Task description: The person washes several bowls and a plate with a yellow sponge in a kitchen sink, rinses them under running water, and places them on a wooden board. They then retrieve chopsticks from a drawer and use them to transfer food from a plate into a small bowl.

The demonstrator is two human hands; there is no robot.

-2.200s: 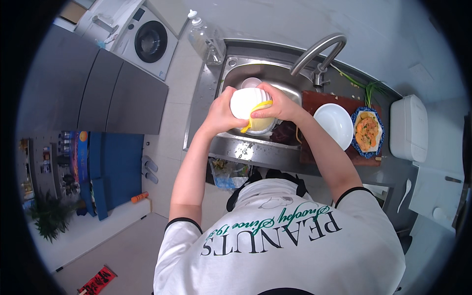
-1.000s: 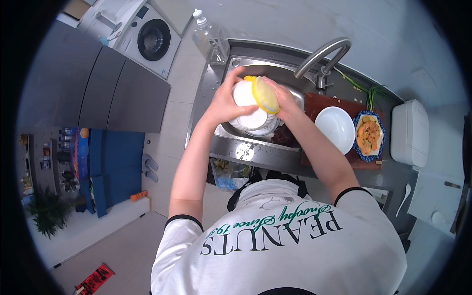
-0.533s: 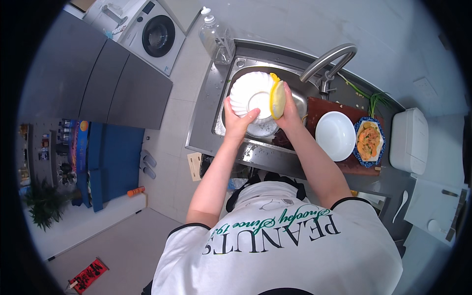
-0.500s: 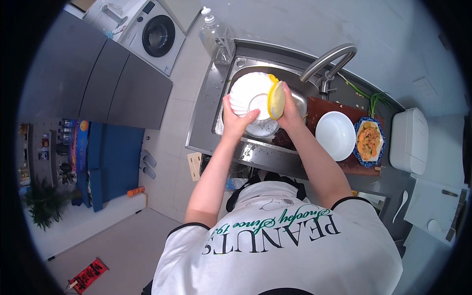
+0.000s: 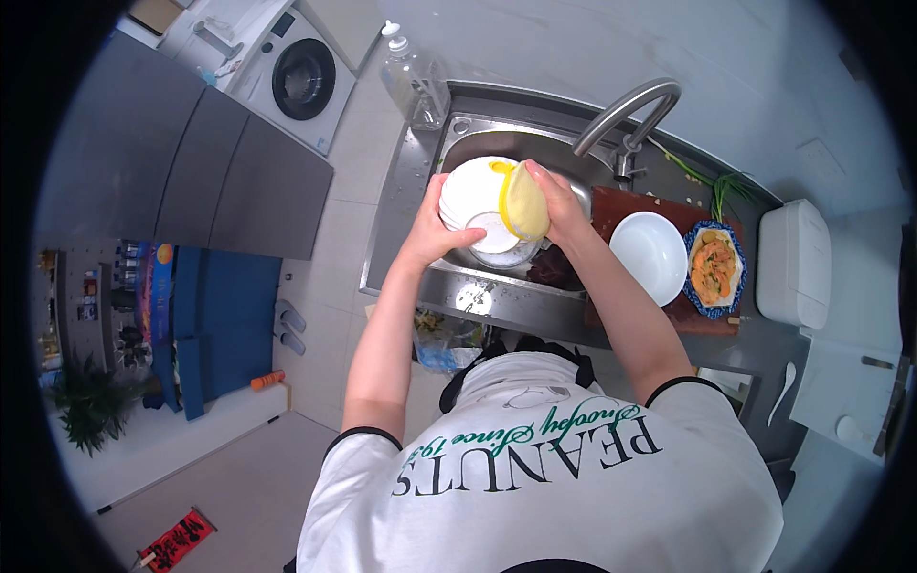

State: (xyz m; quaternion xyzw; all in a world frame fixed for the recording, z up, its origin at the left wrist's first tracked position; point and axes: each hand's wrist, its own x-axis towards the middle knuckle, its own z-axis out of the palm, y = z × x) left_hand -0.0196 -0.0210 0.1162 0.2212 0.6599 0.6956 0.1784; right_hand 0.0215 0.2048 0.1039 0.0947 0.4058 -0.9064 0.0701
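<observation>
Above the steel sink (image 5: 458, 143) I hold a white bowl (image 5: 468, 196) tilted, its outer side and foot ring facing me. My left hand (image 5: 437, 229) grips the bowl's left edge, thumb lying over the base. In my right hand (image 5: 562, 202) is a yellow sponge (image 5: 528, 202) with a brighter yellow rim, pressed against the bowl's right side. The right fingers are partly hidden behind the sponge. Below the bowl, the sink holds a wet, shiny metal item and something dark red near its front right corner, both partly covered.
A curved faucet (image 5: 630, 100) arches over the sink's back right. Right of it, a brown cutting board (image 5: 611, 202) carries a white bowl (image 5: 650, 258) and a blue-rimmed plate (image 5: 700, 298) of food. A clear pump bottle (image 5: 415, 91) stands at the back left; a white bin (image 5: 795, 267) is far right.
The bowl has tilted and shifted slightly down and left in view. The sponge has turned, now showing more of its broad face, while both hands keep their hold.
</observation>
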